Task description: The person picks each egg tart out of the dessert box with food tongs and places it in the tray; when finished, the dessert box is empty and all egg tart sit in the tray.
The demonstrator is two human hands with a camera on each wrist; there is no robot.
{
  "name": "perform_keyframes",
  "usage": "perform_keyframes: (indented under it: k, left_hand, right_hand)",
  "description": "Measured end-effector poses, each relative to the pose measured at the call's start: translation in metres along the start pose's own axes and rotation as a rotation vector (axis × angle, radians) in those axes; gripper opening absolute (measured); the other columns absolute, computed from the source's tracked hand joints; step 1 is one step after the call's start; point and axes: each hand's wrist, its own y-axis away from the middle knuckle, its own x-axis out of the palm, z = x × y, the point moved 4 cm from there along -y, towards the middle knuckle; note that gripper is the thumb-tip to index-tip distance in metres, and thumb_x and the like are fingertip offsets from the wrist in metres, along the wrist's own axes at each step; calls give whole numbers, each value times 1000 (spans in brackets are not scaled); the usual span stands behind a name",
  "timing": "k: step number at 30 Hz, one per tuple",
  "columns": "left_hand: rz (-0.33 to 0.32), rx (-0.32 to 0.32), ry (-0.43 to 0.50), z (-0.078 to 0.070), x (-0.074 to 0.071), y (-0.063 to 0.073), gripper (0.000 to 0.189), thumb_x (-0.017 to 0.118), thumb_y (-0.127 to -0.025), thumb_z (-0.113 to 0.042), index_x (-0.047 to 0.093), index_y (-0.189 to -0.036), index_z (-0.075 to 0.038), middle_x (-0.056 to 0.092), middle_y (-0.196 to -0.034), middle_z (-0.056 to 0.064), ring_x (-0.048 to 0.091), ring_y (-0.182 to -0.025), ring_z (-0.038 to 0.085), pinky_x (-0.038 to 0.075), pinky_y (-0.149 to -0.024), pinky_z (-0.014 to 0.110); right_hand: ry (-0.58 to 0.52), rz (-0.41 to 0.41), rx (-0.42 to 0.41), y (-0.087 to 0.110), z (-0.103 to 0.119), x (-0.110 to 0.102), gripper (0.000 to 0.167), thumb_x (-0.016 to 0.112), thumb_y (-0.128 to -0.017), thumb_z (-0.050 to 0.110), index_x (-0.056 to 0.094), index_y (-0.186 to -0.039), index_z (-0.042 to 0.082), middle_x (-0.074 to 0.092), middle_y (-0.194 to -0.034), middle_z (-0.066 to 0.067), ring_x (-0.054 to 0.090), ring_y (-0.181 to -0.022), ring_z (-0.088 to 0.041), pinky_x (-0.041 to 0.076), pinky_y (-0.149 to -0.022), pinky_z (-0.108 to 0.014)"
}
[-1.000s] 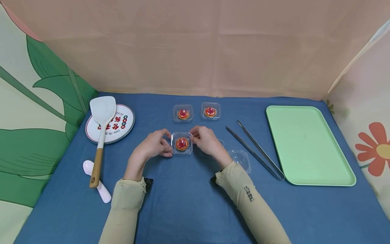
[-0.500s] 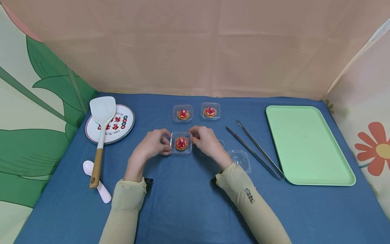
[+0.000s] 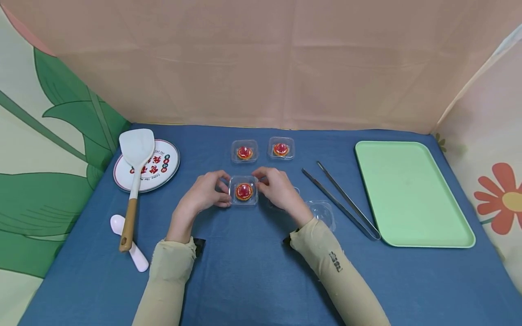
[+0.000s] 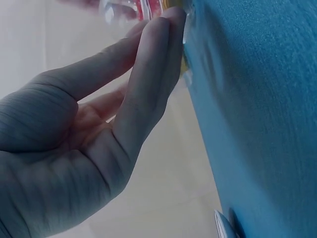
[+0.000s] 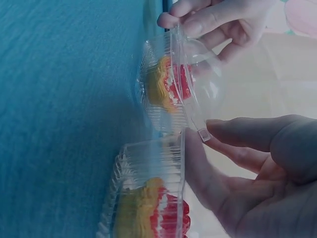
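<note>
Between both hands sits a clear plastic tart box (image 3: pixel 244 203) holding a red-topped tart (image 3: pixel 244 192). At its left side, my left hand (image 3: pixel 201 192) pinches the rim with curled fingers. My right hand (image 3: pixel 278 189) pinches the right corner tab between thumb and finger. The domed clear lid (image 5: pixel 210 82) lies over the box in the right wrist view, its near edge slightly apart from the rim. A second tart box (image 5: pixel 148 153), without a lid, stands close by the right fingers; in the head view that hand mostly hides it.
Two boxed tarts, a left one (image 3: pixel 244 152) and a right one (image 3: pixel 281 149), stand behind. Right of the hands are a loose clear lid (image 3: pixel 326 215), metal tongs (image 3: pixel 359 216) and a green tray (image 3: pixel 413 194). At left, a white spatula (image 3: pixel 137 147) lies over a printed plate (image 3: pixel 165 174) and a spoon (image 3: pixel 139 259).
The tart box shifts only a little between the hands. Both hands stay at its sides; nothing else has moved.
</note>
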Motion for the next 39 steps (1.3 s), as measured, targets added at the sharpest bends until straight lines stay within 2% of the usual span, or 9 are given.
perform_keyframes:
  k: [5, 11, 16, 19, 23, 27, 30, 34, 39]
  left_hand:
    - [-25, 3, -32, -2, -5, 5, 48, 75, -96, 7, 57, -141, 10, 70, -115, 25, 78, -78, 21, 65, -73, 33]
    - [-57, 27, -49, -3, -17, 14, 49, 77, -96, 3, 59, -142, 9, 70, -119, 25, 79, -80, 23, 65, -84, 39]
    - [-88, 36, 32, -1, -29, 23, 38, 76, -97, 4, 63, -133, 12, 69, -115, 25, 80, -87, 30, 66, -80, 36]
    - [-115, 53, 43, 0, -34, 26, 31, 76, -97, 4, 64, -126, 12, 69, -109, 24, 80, -87, 31, 66, -78, 32]
    - [-155, 74, 54, 1, -39, 29, 25, 74, -98, 5, 64, -120, 11, 68, -105, 23, 80, -87, 32, 66, -77, 31]
    - [-171, 101, 90, 1, -41, 31, 19, 70, -102, 5, 63, -119, 11, 67, -103, 24, 79, -91, 38, 66, -81, 37]
    - [-174, 115, 109, 2, -44, 33, 18, 69, -102, 4, 64, -118, 11, 68, -104, 26, 78, -94, 40, 66, -82, 36]
    - [-177, 122, 118, 4, -50, 38, 21, 68, -105, -1, 67, -122, 12, 71, -109, 27, 78, -97, 41, 65, -81, 29]
    - [-164, 124, 141, 9, -60, 43, 27, 62, -108, -1, 67, -128, 16, 73, -114, 31, 77, -100, 42, 65, -84, 32]
  right_hand:
    - [16, -16, -33, 1, 4, -1, 31, 69, -104, 1, 72, -134, 0, 63, -119, -20, 72, -105, -32, 63, -87, -42]
    - [-20, -38, -93, 4, 12, -2, 33, 67, -106, 4, 70, -138, 4, 73, -119, -18, 72, -95, -31, 61, -75, -38]
    - [-145, -38, -134, 5, 18, 1, 40, 65, -107, 3, 64, -147, 7, 75, -115, -17, 74, -82, -34, 62, -66, -35]
    - [-234, -31, -160, 5, 20, 3, 46, 63, -107, 0, 60, -152, 8, 75, -104, -17, 73, -76, -35, 65, -69, -43]
    - [-343, -45, -189, 4, 23, 7, 49, 61, -107, -4, 58, -154, 9, 73, -99, -19, 75, -78, -32, 66, -77, -51]
    - [-493, -95, -175, 1, 24, 10, 40, 58, -109, -2, 61, -148, 4, 71, -103, -21, 76, -85, -32, 66, -83, -46]
    - [-578, -145, -155, -2, 25, 12, 28, 59, -109, -1, 65, -137, -2, 70, -103, -20, 76, -88, -35, 66, -85, -44]
    - [-597, -184, -155, -6, 26, 17, 21, 64, -107, 0, 68, -127, -5, 70, -103, -19, 76, -88, -37, 66, -85, -46]
    - [-574, -231, -170, -9, 28, 24, 15, 68, -105, 3, 72, -119, -3, 72, -104, -17, 76, -90, -39, 65, -86, -49]
